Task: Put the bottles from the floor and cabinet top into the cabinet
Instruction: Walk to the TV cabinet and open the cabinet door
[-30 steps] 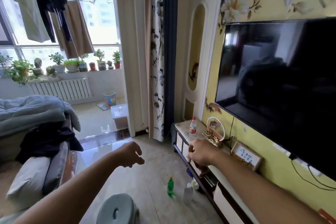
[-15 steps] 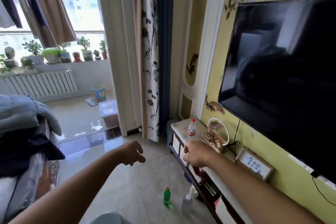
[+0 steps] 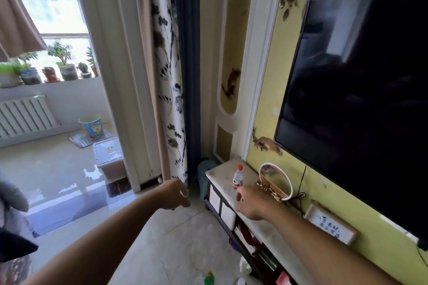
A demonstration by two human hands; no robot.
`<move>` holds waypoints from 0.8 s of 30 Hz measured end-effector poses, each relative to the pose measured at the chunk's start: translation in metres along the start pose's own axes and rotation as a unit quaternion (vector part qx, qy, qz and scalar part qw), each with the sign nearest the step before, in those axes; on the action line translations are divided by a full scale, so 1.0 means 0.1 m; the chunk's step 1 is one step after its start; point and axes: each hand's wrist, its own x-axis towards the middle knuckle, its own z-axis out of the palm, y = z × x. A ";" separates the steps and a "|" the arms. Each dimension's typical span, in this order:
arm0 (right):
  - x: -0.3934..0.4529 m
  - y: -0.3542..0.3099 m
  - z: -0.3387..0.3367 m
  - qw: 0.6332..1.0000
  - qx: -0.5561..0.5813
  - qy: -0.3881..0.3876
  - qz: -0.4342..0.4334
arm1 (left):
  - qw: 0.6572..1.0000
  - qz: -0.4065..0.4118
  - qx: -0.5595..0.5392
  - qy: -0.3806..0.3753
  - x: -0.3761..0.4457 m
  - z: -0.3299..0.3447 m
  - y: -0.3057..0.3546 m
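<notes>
Right grip [image 3: 251,203] empty beside bottle [image 3: 237,177]

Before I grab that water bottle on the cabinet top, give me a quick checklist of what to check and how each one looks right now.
1. Water bottle upright on the cabinet top: ok.
2. Right hand close to the bottle and empty: ok, just short of it, not yet touching.
3. Left hand free: ok, nothing seen in it.
4. Round ornament beside the bottle clear of the grasp: cannot tell, it stands close.
5. Open space in the cabinet for the bottle: cannot tell, shelves mostly hidden.
6. Green bottle on the floor put away: not ok.
</notes>
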 end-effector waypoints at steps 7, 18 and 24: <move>0.97 0.18 -0.17 1.000 -0.013 -0.015 0.017 | 0.999 0.015 0.012 -0.036 1.08 -0.15 0.15; 2.17 0.50 -0.34 0.999 0.017 -0.039 0.010 | 0.987 0.075 0.131 -0.056 2.41 -0.37 0.32; 2.59 0.73 -0.45 0.998 0.047 -0.018 0.040 | 0.979 0.126 0.133 -0.094 3.35 -0.39 0.42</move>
